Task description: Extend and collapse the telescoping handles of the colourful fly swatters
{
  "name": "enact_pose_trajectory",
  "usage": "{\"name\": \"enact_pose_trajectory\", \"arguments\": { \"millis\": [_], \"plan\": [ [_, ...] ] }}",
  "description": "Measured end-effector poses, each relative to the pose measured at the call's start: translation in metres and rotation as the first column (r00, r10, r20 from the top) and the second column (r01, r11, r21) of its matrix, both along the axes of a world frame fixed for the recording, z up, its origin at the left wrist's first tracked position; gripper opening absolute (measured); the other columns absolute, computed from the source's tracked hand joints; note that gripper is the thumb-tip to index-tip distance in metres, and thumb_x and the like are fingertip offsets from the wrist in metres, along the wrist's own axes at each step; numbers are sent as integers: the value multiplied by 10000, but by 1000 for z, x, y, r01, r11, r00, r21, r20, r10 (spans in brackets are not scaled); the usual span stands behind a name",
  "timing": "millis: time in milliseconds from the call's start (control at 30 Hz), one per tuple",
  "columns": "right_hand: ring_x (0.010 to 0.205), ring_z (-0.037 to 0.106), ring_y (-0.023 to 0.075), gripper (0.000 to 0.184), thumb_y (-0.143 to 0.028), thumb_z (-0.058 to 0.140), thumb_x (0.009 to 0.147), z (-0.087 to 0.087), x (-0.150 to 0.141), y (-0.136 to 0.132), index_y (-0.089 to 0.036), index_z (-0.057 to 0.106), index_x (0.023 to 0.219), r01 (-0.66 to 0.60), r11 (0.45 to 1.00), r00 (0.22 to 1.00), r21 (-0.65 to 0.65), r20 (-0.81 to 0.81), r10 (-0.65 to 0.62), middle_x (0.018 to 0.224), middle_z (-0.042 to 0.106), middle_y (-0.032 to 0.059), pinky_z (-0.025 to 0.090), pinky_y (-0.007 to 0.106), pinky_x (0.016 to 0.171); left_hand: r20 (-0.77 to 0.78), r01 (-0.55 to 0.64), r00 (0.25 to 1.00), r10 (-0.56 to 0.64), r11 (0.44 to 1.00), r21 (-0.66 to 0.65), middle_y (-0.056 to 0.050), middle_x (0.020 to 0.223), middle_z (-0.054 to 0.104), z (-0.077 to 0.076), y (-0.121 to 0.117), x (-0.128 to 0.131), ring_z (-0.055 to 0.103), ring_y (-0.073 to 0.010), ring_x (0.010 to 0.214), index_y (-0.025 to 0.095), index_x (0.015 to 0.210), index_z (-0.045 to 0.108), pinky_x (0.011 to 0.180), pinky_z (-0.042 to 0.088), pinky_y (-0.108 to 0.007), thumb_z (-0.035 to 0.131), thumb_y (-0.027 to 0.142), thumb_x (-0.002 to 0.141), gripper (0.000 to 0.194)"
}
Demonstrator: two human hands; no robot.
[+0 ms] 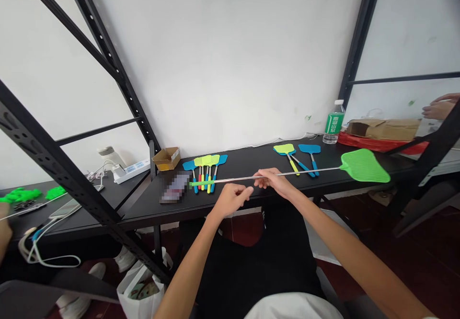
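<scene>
A long green fly swatter (364, 165) lies crosswise over the table edge, its thin metal rod (309, 170) drawn out between the green head at right and the green handle (201, 183) at left. My right hand (271, 181) pinches the rod near its middle. Just below the rod, my left hand (232, 200) is closed with curled fingers and its thumb pointing right; whether anything is inside is hidden. Several short blue and yellow-green swatters (206, 161) lie beyond the handle end. More short swatters, including a blue one (309, 149), lie beyond my right hand.
On the black table (247, 158) are a small cardboard box (166, 159), a blurred phone-like object (175, 187) and a water bottle (334, 123). Black metal posts (138, 103) stand at both sides. Another person's hand (442, 107) shows at far right, beyond a carton (383, 129).
</scene>
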State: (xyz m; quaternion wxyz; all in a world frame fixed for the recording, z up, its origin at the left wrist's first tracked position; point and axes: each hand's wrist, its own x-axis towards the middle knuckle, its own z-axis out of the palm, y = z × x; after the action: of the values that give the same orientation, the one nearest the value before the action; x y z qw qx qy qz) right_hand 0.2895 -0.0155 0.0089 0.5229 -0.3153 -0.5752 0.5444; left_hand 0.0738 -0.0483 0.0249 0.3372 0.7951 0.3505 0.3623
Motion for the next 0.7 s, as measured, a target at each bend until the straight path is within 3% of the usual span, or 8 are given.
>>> {"name": "enact_pose_trajectory", "arguments": {
  "millis": [100, 200, 300, 367, 467, 600, 700],
  "plan": [
    [609, 608, 151, 346, -470, 658, 845, 16, 7, -8, -156, 785, 914, 40, 996, 997, 80, 62, -45, 788, 749, 102, 407, 258, 517, -88, 21, 996, -3, 978, 205, -17, 547, 588, 20, -23, 12, 473, -137, 512, 186, 612, 655, 561, 333, -276, 594, 435, 899, 385],
    [555, 599, 150, 417, -528, 626, 860, 36, 15, -22, -143, 766, 789, 65, 994, 992, 86, 98, -73, 664, 713, 90, 423, 253, 501, -71, -139, 979, 190, 882, 451, -40, 721, 657, 37, -42, 22, 565, -201, 708, 218, 847, 715, 715, 397, -315, 575, 338, 909, 195],
    [515, 596, 143, 505, -564, 576, 895, 55, 18, -39, -130, 741, 698, 63, 990, 990, 128, 117, -78, 575, 675, 76, 458, 257, 534, -112, -247, 922, 372, 783, 570, -71, 999, 688, 46, -56, 28, 587, -245, 925, 232, 1113, 665, 827, 399, -351, 556, 319, 919, 238],
    [475, 587, 141, 539, -564, 563, 907, 65, 17, -49, -131, 716, 624, 92, 982, 988, 164, 106, -110, 513, 638, 66, 453, 259, 526, -194, -211, 913, 360, 820, 532, -59, 950, 682, 47, -63, 32, 590, -223, 851, 233, 1045, 656, 753, 391, -324, 499, 335, 959, 206],
    [416, 542, 122, 564, -557, 567, 914, 74, 14, -61, -140, 671, 549, 139, 971, 983, 193, 92, -159, 448, 566, 35, 429, 257, 502, -238, -115, 950, 203, 934, 340, -7, 707, 607, 46, -73, 38, 520, -160, 624, 224, 870, 608, 612, 328, -282, 386, 333, 1013, 287],
    [453, 533, 111, 472, -551, 619, 887, 75, 7, -68, -148, 687, 652, 172, 965, 982, 196, 47, -184, 523, 581, 16, 407, 244, 489, 14, -32, 999, 30, 994, 102, 24, 655, 508, 46, -78, 43, 427, -115, 571, 204, 933, 593, 583, 310, -255, 393, 344, 1016, 258],
    [541, 557, 122, 419, -542, 609, 899, 73, -2, -72, -145, 723, 828, 98, 974, 993, 204, 45, -109, 609, 617, 26, 412, 236, 508, 291, 82, 956, -45, 990, -114, 34, 676, 449, 46, -73, 44, 346, -82, 541, 180, 964, 589, 528, 278, -228, 467, 388, 987, 242]
  ]
}}
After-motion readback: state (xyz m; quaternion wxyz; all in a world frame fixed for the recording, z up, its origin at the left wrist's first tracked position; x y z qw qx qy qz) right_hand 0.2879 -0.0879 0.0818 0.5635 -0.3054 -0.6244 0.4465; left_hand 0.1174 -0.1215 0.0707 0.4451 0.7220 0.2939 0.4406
